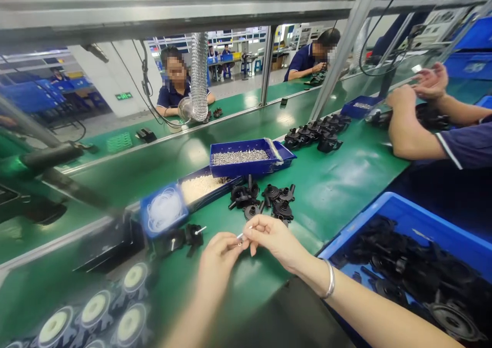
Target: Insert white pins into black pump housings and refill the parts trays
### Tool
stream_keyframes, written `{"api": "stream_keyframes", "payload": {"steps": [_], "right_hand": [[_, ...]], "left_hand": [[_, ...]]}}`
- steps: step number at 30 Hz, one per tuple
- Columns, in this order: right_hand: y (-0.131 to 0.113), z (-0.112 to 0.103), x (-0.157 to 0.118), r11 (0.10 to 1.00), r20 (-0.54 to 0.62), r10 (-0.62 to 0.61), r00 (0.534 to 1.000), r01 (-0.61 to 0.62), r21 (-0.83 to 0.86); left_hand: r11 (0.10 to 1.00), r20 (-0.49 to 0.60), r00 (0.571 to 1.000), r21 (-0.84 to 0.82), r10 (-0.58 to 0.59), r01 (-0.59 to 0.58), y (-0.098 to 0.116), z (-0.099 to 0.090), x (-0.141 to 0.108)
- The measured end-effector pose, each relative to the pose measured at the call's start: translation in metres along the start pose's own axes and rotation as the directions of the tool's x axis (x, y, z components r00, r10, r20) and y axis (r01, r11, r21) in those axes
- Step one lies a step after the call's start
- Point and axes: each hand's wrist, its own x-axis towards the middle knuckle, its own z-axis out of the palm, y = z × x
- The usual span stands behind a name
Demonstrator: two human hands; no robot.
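Observation:
My right hand [274, 239], with a silver bangle at the wrist, pinches a thin metal pin [245, 232]. My left hand [220, 256] is closed at the other end of the pin, its fingertips together around a tiny part too small to make out. Just beyond the hands lie several black plastic pump housings [282, 209] with spouts. Two black parts with pale shafts, one of them the black part [194, 235], sit left of my left hand.
A blue bin of metal pins [246, 172] stands beyond the housings, beside a bin of small cream pieces [202, 186] and clear rings [165, 209]. Lower left are round assemblies [94, 309]; at right, a blue crate [388, 199] of black parts. A co-worker's hands [418, 89] work at right.

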Motion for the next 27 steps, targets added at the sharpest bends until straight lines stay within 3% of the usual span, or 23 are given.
{"api": "stream_keyframes", "payload": {"steps": [5,9,14,16,19,22,24,27], "right_hand": [[0.014,-0.001,0.0,0.957,-0.069,-0.069,0.995,0.047,-0.288],[0.018,-0.003,-0.001,0.87,-0.047,-0.145,0.988,0.105,-0.482],[0.022,-0.006,-0.002,0.728,0.034,-0.244,0.969,0.206,-0.654],[0.025,-0.007,-0.002,0.651,0.109,-0.327,0.939,0.307,-0.694],[0.03,-0.01,-0.003,0.478,0.283,-0.451,0.847,0.497,-0.725],[0.033,-0.01,-0.004,0.344,0.396,-0.471,0.788,0.578,-0.74],[0.033,-0.008,-0.004,0.337,0.373,-0.467,0.802,0.551,-0.763],[0.033,-0.005,-0.004,0.431,0.271,-0.433,0.86,0.462,-0.775]], "left_hand": [[0.999,-0.011,1.0,-0.029,-0.015,0.015,-0.011,0.001,-0.002],[0.999,0.012,0.999,-0.032,-0.038,0.038,-0.008,-0.001,-0.004],[0.976,0.041,0.998,0.208,0.056,-0.063,-0.012,-0.003,-0.006],[0.943,0.072,0.988,0.297,0.136,-0.151,-0.018,-0.002,-0.007],[0.879,0.107,0.966,0.401,0.236,-0.259,-0.025,-0.003,-0.009],[0.809,0.127,0.94,0.482,0.316,-0.337,-0.027,-0.005,-0.011],[0.777,0.141,0.928,0.511,0.346,-0.367,-0.027,-0.007,-0.011],[0.747,0.162,0.921,0.543,0.355,-0.384,-0.025,-0.007,-0.01]]}}
